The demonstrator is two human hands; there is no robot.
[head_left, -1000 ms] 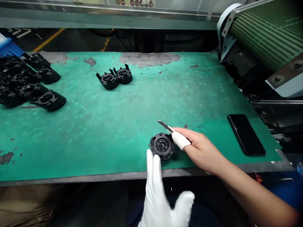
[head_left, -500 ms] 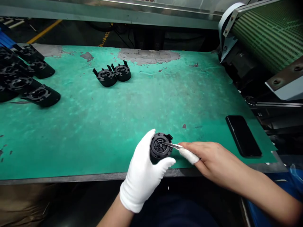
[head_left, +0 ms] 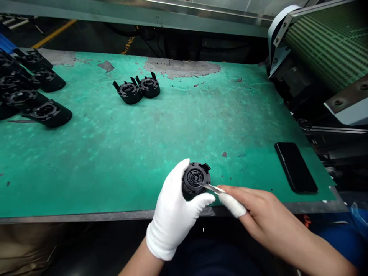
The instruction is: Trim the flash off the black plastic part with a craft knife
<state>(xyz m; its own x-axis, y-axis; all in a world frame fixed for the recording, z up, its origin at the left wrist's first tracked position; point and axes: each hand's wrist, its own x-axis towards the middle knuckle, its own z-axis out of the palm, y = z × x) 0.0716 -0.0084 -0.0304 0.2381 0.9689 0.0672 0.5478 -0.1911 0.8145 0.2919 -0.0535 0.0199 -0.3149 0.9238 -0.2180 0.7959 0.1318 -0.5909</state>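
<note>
Left hand [head_left: 174, 218], in a white glove: fingers [head_left: 179, 174] curled round the far side of a round black plastic part [head_left: 196, 180], thumb pressed under its near rim; part gripped with its ribbed open face turned toward the camera, held just above the near edge of the worktop [head_left: 120, 153].

Right hand [head_left: 253, 205], bare except for a white wrap on the forefinger: fingers [head_left: 234, 205] pressed together, pinching a thin metal blade [head_left: 211, 187]. Blade tip laid against the face of the part, right of its centre hole.

Places relative to the held part:
- Far and left of it, two more black parts [head_left: 138, 89] side by side, touching, tabs pointing up.
- Far left, at the worktop's edge, a heap of similar black parts [head_left: 31, 96], partly cut off by the frame.
- Right of it, well apart, a black phone [head_left: 296, 167] lying flat, screen dark.
- Far right, beyond the worktop, a ribbed green conveyor belt [head_left: 330, 42] on a metal frame.
- Under it, green mat surface, worn through to grey in patches along the far side.
</note>
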